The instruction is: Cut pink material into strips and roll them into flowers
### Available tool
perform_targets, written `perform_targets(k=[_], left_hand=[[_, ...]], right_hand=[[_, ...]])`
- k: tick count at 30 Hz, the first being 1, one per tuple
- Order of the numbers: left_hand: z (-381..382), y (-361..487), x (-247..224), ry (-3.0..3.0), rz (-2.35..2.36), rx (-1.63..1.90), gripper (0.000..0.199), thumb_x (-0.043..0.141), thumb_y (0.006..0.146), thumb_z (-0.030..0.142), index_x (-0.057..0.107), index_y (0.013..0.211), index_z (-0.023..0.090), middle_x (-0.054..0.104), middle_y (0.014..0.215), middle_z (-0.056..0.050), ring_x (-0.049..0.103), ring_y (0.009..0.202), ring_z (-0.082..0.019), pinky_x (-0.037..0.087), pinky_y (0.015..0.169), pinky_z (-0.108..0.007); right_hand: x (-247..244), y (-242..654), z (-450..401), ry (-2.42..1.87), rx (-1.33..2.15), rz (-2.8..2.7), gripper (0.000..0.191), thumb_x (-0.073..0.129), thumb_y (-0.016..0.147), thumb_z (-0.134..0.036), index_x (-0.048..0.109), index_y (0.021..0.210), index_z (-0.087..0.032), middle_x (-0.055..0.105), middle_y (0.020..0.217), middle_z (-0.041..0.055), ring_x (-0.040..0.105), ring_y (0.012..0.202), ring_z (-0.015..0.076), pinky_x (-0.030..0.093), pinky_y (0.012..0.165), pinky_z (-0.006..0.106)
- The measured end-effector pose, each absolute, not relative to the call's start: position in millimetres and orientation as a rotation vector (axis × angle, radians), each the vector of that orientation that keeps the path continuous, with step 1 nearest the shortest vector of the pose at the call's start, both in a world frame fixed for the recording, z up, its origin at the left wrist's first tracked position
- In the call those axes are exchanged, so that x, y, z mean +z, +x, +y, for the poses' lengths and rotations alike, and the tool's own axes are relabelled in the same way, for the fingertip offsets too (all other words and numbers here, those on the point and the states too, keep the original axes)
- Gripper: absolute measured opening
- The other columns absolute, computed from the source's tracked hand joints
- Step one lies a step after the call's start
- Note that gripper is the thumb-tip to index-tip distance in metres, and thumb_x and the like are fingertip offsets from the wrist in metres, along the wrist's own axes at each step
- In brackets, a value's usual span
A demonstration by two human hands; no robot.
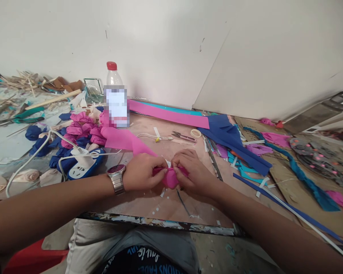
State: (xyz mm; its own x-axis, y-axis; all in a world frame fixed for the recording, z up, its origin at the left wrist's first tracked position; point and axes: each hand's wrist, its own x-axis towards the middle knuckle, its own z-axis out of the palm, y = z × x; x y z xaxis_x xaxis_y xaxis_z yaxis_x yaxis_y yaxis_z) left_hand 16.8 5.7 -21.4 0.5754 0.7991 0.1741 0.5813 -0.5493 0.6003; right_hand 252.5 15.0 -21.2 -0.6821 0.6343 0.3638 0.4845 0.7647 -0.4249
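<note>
A bunched piece of pink fabric [171, 179] is pinched between both hands just above the table's front part. My left hand [144, 172], with a metal watch on its wrist, grips its left side between thumb and fingers. The right side is held by my right hand [190, 171], fingertips close to those of the left. From behind my left hand a long pink strip [122, 140] runs back to the left, towards a pile of pink and dark blue fabric flowers [80, 129].
A bottle [114, 78] with a red cap stands behind a phone [116, 108]. Left are a power strip [81, 169] with white cables and green-handled pliers [28, 114]. Small snips [184, 137] and a tape roll [196, 133] lie ahead; blue fabric [237, 142] lies right.
</note>
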Motion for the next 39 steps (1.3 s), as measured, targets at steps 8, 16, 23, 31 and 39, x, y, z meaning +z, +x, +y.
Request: perform_targets(k=[8, 16, 23, 31, 39], left_hand=[[7.8, 16.8, -23.0, 2.303, 1.117, 0.593, 0.027, 0.054, 0.098, 0.034, 0.076, 0.09, 0.02, 0.077, 0.08, -0.003, 0.066, 0.069, -0.017, 0.04, 0.067, -0.03], [7.6, 17.5, -22.2, 2.326, 1.142, 0.551, 0.022, 0.056, 0.089, 0.024, 0.077, 0.09, 0.02, 0.076, 0.076, -0.004, 0.065, 0.066, -0.018, 0.041, 0.066, -0.03], [8.6, 17.2, -22.7, 2.336, 1.221, 0.517, 0.027, 0.054, 0.086, 0.02, 0.078, 0.097, 0.022, 0.08, 0.086, -0.005, 0.071, 0.077, -0.023, 0.046, 0.071, -0.034], [10.7, 14.0, -24.3, 2.32, 1.106, 0.79, 0.034, 0.052, 0.081, 0.016, 0.069, 0.11, 0.019, 0.076, 0.109, -0.008, 0.069, 0.098, -0.026, 0.053, 0.088, -0.04], [11.7, 13.2, -23.1, 2.263, 1.122, 1.027, 0.038, 0.052, 0.078, 0.007, 0.064, 0.111, 0.019, 0.07, 0.103, -0.006, 0.064, 0.092, -0.023, 0.051, 0.085, -0.038]], right_hand=[[-17.8, 254.4, 14.0, -0.835, 0.424, -2.418, 0.006, 0.059, 0.103, -0.026, 0.064, 0.101, -0.024, 0.072, 0.097, 0.0031, 0.061, 0.097, 0.0236, 0.038, 0.098, 0.045], [-18.6, 255.3, 14.5, -0.875, 0.336, -2.415, 0.006, 0.063, 0.101, -0.021, 0.064, 0.096, -0.023, 0.074, 0.093, 0.002, 0.062, 0.097, 0.0234, 0.037, 0.097, 0.044], [-18.7, 256.7, 14.6, -0.911, 0.208, -2.401, 0.008, 0.066, 0.102, -0.022, 0.065, 0.094, -0.023, 0.075, 0.09, 0.0021, 0.064, 0.099, 0.0245, 0.036, 0.097, 0.044], [-20.7, 258.3, 19.0, -0.932, 0.158, -2.325, 0.014, 0.062, 0.104, -0.029, 0.065, 0.092, -0.023, 0.075, 0.087, 0.003, 0.065, 0.088, 0.023, 0.04, 0.094, 0.045], [-22.8, 259.7, 22.3, -0.94, 0.15, -2.262, 0.013, 0.063, 0.103, -0.03, 0.064, 0.092, -0.024, 0.075, 0.088, 0.0038, 0.067, 0.087, 0.0233, 0.043, 0.093, 0.045]])
